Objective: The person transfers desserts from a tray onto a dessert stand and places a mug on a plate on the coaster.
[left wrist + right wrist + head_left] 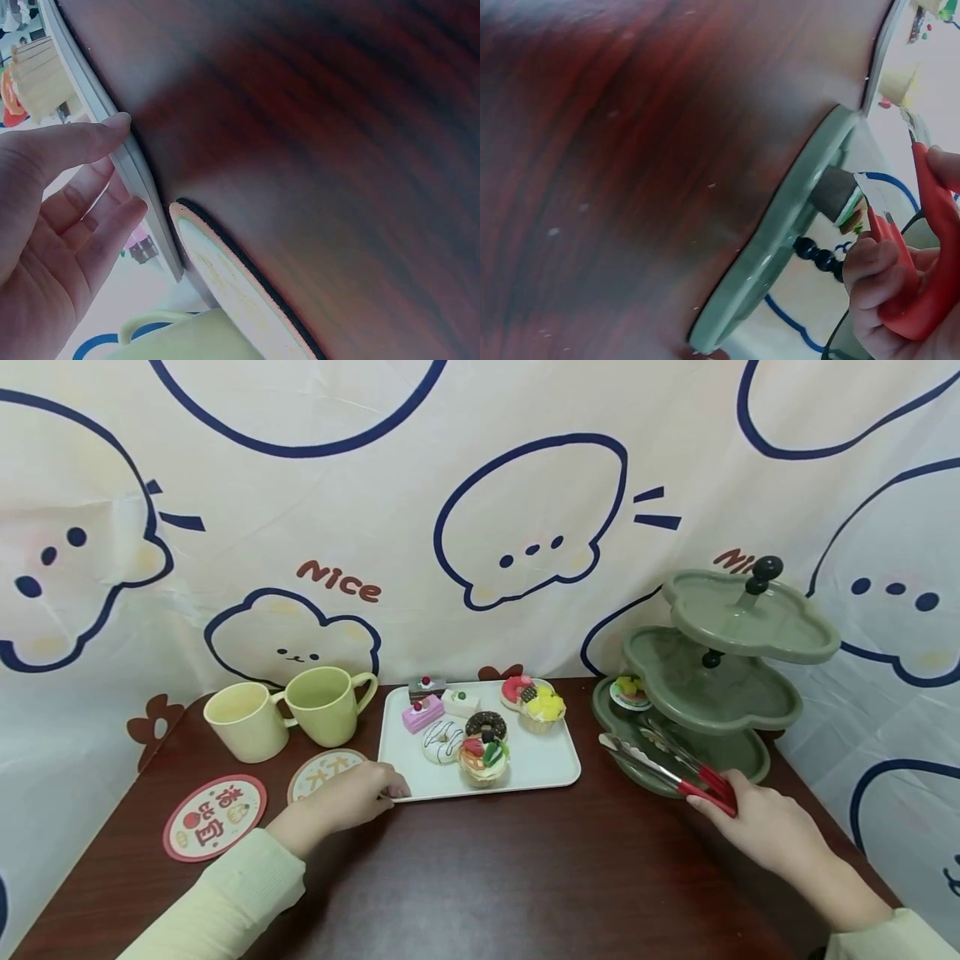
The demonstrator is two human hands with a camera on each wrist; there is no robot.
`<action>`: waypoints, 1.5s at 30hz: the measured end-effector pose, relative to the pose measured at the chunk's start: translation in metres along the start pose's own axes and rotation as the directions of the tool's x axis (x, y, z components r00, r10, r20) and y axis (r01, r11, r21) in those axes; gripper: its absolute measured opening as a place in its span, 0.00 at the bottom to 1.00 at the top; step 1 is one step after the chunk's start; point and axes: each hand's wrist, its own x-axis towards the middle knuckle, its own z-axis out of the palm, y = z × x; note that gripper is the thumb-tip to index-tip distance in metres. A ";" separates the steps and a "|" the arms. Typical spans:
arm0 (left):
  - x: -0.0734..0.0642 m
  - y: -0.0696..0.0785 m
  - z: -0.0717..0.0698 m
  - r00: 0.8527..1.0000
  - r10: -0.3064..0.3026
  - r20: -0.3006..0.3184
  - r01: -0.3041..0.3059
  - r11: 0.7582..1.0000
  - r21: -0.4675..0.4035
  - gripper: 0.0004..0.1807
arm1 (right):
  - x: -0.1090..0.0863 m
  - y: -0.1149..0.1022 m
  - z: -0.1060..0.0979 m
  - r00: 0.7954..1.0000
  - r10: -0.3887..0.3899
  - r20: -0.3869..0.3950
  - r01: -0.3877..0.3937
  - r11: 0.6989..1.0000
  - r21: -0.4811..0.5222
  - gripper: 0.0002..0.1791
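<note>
My left hand (358, 795) pinches the near left corner of a white tray (420, 787), fingers and thumb on its rim (133, 169). On the tray lie small cakes, a white donut (442, 742), a chocolate donut (487, 725), a pink donut (514, 690) and cupcakes, one with fruit (483, 760), one yellow-topped (543, 707). My right hand (776, 827) holds metal tongs with red handles (930, 240). Their arms stand apart over the bottom tier of a green three-tier stand (750, 760), nothing between the tips. A fruit-topped cake in a dark cup (835, 196) sits on that tier.
Two light green mugs (251, 727) stand at the back left. Before them lie two round coasters, one red-rimmed (215, 818), the other beige (322, 766) and partly behind my left hand. A printed cloth (525, 527) hangs behind the dark wooden table (525, 877).
</note>
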 end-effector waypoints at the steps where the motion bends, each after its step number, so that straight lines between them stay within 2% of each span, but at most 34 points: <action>1: 0.000 0.000 0.000 1.000 0.005 -0.003 -0.005 1.000 -0.001 0.14 | 0.000 -0.002 0.000 1.000 -0.009 -0.008 0.009 1.000 -0.002 0.42; 9: 0.000 -0.002 -0.001 0.999 0.033 -0.019 -0.033 0.999 0.006 0.14 | 0.008 -0.019 0.001 0.993 -0.093 -0.074 0.090 0.995 -0.037 0.36; 14: 0.000 0.000 -0.001 1.000 0.027 -0.015 -0.027 1.000 0.006 0.14 | 0.015 -0.027 0.004 0.984 -0.139 -0.109 0.134 0.990 -0.047 0.34; 25: -0.001 0.000 -0.001 1.000 -0.014 0.006 0.014 1.000 0.004 0.13 | 0.037 -0.043 0.014 0.974 -0.183 -0.132 0.176 0.982 -0.063 0.33; 33: 0.000 0.000 0.000 0.999 -0.034 0.007 0.034 0.999 0.021 0.13 | 0.051 -0.050 0.019 0.976 -0.181 -0.122 0.175 0.983 -0.056 0.32; 41: 0.002 0.002 -0.001 0.999 -0.032 0.014 0.031 0.999 0.028 0.14 | 0.054 -0.057 0.025 0.972 -0.195 -0.132 0.191 0.981 -0.042 0.28; 45: 0.001 0.004 -0.001 0.999 -0.045 0.024 0.045 0.999 0.019 0.14 | 0.056 -0.061 0.028 0.976 -0.185 -0.117 0.181 0.983 -0.043 0.29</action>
